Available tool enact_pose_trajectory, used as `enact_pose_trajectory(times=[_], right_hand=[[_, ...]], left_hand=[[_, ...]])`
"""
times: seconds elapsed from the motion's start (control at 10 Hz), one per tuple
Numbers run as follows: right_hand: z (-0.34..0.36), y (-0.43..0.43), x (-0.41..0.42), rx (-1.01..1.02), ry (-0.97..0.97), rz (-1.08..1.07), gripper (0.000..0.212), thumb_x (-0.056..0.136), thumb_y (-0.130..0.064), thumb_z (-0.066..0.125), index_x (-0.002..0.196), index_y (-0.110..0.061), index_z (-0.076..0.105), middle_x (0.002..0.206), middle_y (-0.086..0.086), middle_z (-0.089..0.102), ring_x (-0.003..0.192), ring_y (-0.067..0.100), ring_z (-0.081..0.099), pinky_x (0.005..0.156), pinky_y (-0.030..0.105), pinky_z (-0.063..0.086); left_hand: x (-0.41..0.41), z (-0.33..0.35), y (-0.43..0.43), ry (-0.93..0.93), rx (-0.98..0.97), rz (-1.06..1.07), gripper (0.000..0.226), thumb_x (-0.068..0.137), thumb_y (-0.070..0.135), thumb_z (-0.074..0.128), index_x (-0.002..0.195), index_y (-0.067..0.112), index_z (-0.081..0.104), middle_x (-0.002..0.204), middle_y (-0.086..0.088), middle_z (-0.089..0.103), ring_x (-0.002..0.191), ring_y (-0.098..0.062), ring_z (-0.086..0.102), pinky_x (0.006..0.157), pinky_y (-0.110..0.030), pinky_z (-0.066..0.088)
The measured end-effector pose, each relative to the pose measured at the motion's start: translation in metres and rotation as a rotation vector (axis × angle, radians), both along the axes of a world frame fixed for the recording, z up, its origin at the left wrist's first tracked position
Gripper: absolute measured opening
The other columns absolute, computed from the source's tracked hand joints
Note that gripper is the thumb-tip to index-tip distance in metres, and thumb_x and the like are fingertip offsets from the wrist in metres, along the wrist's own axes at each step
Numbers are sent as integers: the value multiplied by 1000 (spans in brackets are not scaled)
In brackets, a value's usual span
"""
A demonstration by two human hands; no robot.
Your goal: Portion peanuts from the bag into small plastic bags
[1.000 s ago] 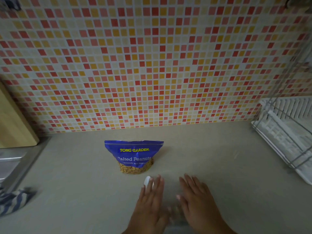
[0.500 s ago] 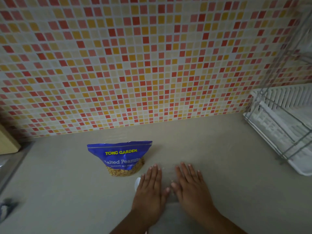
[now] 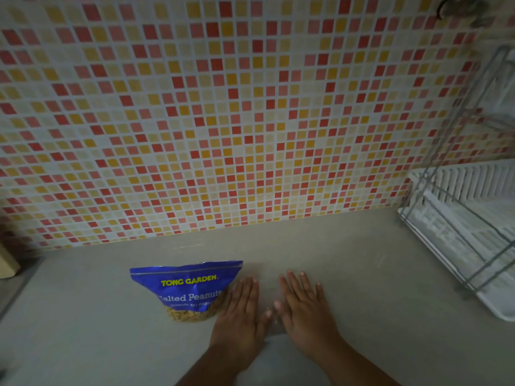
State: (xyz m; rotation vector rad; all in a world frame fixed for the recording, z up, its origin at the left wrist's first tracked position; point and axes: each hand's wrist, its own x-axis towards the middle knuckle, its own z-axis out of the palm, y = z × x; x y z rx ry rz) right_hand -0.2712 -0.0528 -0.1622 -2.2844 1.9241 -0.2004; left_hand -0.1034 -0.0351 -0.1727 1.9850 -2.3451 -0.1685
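A blue bag of salted peanuts (image 3: 187,288) stands upright on the grey counter (image 3: 362,274), its clear bottom showing the nuts. Just right of it my left hand (image 3: 239,316) lies flat, fingers straight, palm down. My right hand (image 3: 303,307) lies flat beside it in the same way. Between and under the two hands a faint clear plastic sheet or small bag (image 3: 269,295) seems to lie on the counter; its outline is hard to make out. Neither hand touches the peanut bag.
A white dish rack with a wire frame (image 3: 459,232) fills the right side of the counter. A mosaic tile wall (image 3: 250,121) closes the back. A wooden board edge (image 3: 8,263) shows at the far left.
Both flat hands have slid forward over the counter, away from me, to lie level with the peanut bag. The white object seen by my left fingers is hidden now. The camera has swung.
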Motion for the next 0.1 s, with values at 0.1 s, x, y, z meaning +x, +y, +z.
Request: enact_pose_trajectory(times=[0.1], right_hand=[[9, 0, 1, -48, 11, 26, 68, 95, -50, 4, 119, -25, 63, 123, -6, 66, 112, 21, 65, 96, 41, 25]], left_hand=[[-1, 12, 1, 7, -113, -23, 67, 96, 50, 10, 124, 14, 58, 127, -1, 63, 118, -16, 58, 111, -28, 7]])
